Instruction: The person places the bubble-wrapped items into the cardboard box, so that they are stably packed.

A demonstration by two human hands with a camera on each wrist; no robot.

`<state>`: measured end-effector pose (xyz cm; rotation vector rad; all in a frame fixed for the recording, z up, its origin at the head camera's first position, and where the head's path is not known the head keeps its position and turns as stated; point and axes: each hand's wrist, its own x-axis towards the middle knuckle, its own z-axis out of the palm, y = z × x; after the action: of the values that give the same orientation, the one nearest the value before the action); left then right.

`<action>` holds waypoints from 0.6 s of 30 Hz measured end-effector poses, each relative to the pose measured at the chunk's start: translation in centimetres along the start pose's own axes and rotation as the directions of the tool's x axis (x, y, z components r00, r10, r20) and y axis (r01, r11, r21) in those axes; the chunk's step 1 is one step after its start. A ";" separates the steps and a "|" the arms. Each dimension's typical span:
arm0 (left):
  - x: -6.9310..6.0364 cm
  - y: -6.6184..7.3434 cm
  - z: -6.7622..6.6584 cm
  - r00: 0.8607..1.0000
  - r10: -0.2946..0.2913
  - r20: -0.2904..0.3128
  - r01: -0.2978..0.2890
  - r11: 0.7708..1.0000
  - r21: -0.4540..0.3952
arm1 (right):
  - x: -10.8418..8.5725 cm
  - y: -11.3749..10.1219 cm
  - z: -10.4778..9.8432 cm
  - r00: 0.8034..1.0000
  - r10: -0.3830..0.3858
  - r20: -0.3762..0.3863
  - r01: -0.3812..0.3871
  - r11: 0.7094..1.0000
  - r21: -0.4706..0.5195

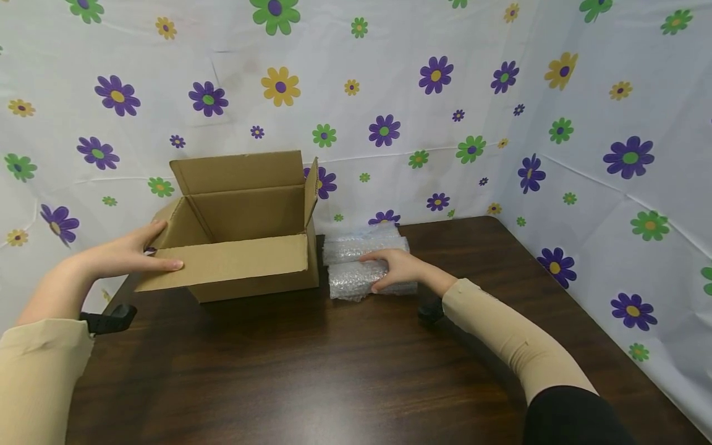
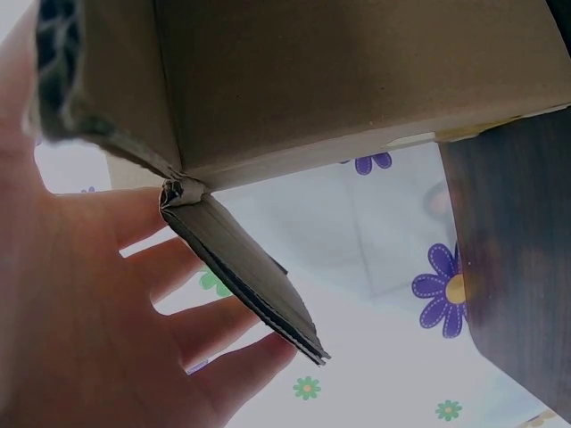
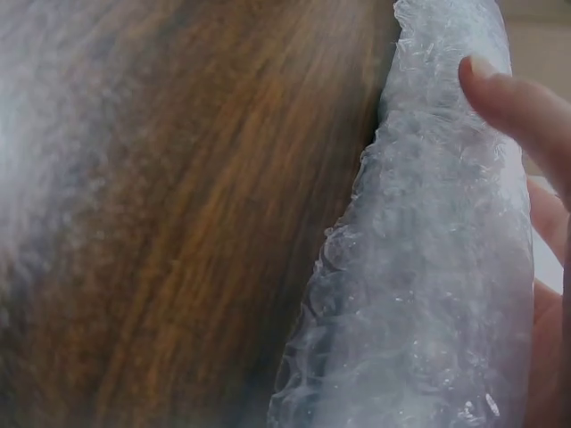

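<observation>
An open cardboard box (image 1: 253,213) stands on the table with its flaps spread. My left hand (image 1: 119,253) holds its left corner, thumb on the front flap (image 1: 239,259). The left wrist view shows the fingers (image 2: 143,214) lying behind the side flap (image 2: 250,267); the thumb is out of sight there. To the right of the box lie bubble-wrap rolls, side by side. My right hand (image 1: 400,269) grips the nearer bubble-wrap roll (image 1: 351,281), thumb in front and fingers over the top. Behind it lies another bubble-wrap roll (image 1: 356,247).
The dark wooden table (image 1: 334,364) reaches back to a white flowered curtain (image 1: 345,62). More of that curtain (image 1: 589,216) hangs along the right side. Black straps with small devices are on both wrists.
</observation>
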<state>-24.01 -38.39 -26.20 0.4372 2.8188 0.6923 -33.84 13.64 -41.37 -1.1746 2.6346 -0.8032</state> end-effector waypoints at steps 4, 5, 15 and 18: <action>0.1 -0.2 0.0 1.000 0.000 -0.005 0.000 1.000 0.004 | 0.0 0.2 0.1 1.000 -0.008 -0.007 0.008 1.000 -0.009; 0.1 -0.2 0.0 1.000 0.001 -0.006 -0.001 1.000 0.006 | 0.0 0.2 0.1 1.000 -0.012 -0.009 0.012 1.000 -0.011; 0.0 -0.1 0.0 1.000 -0.003 -0.005 0.003 1.000 0.017 | 0.1 0.5 0.3 1.000 -0.020 -0.015 0.019 1.000 -0.012; -0.1 0.0 0.0 1.000 0.000 -0.003 0.000 1.000 0.011 | 0.1 0.4 0.2 1.000 -0.019 -0.014 0.019 1.000 -0.012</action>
<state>-23.95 -38.44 -26.20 0.4388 2.8268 0.6789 -34.11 13.71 -41.76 -1.2032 2.6469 -0.8029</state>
